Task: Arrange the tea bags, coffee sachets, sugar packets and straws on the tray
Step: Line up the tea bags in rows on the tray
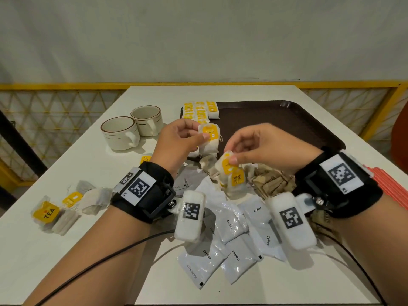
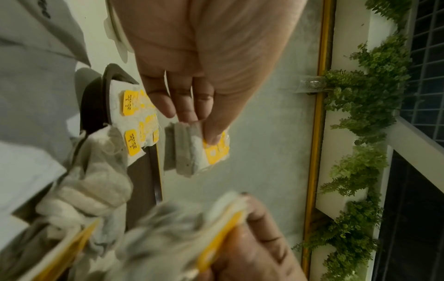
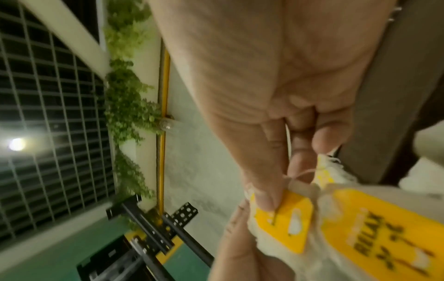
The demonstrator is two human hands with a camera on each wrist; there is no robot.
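My left hand [image 1: 187, 135] pinches a white tea bag with a yellow tag [image 1: 209, 132] above the near left corner of the dark brown tray [image 1: 287, 124]; the same tea bag [image 2: 197, 150] hangs from my fingertips in the left wrist view. My right hand [image 1: 249, 146] pinches a small bunch of tea bags [image 1: 231, 171] by a yellow tag [image 3: 283, 218], lifted just over the heap. Several tea bags [image 1: 199, 110] lie in rows at the tray's far left corner. White coffee sachets [image 1: 231, 235] and brown sugar packets [image 1: 273, 182] lie on the table near me.
Two cream cups [image 1: 132, 129] stand left of the tray. More tea bags [image 1: 64, 208] lie scattered at the table's left, near its edge. Red straws [image 1: 388, 184] show at the right beyond my wrist. A yellow railing [image 1: 66, 87] runs behind the white table [image 1: 66, 164].
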